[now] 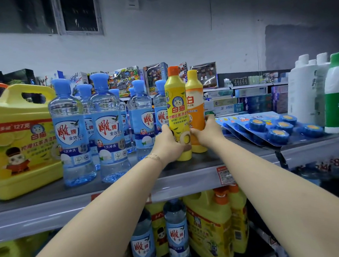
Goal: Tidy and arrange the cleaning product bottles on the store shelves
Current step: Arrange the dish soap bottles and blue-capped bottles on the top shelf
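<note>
The fingers (165,128) of the left hand (168,143) wrap round the lower body of a yellow bottle (177,111) with an orange cap, holding it upright on the shelf (187,173). The fingers (210,118) of the right hand (206,132) close round an orange bottle (195,108) with a yellow cap, standing just behind and to the right of the yellow one; the two bottles touch. Both are opaque, so their fill cannot be told.

Both arms reach forward from the near edge, almost straight, converging on the middle of the shelf. A thin bracelet (153,156) sits at the left wrist.

To the left stands a group of clear bottles (108,128) with blue caps, filled with pale blue liquid nearly to the neck. At the far left is a big yellow jug (19,139) with a handle. To the right lie blister packs of blue discs (269,127), flat and overlapping, and beyond them white bottles (304,90), one with a green cap. On the lower shelf stand more yellow jugs (209,226) and clear bottles.
</note>
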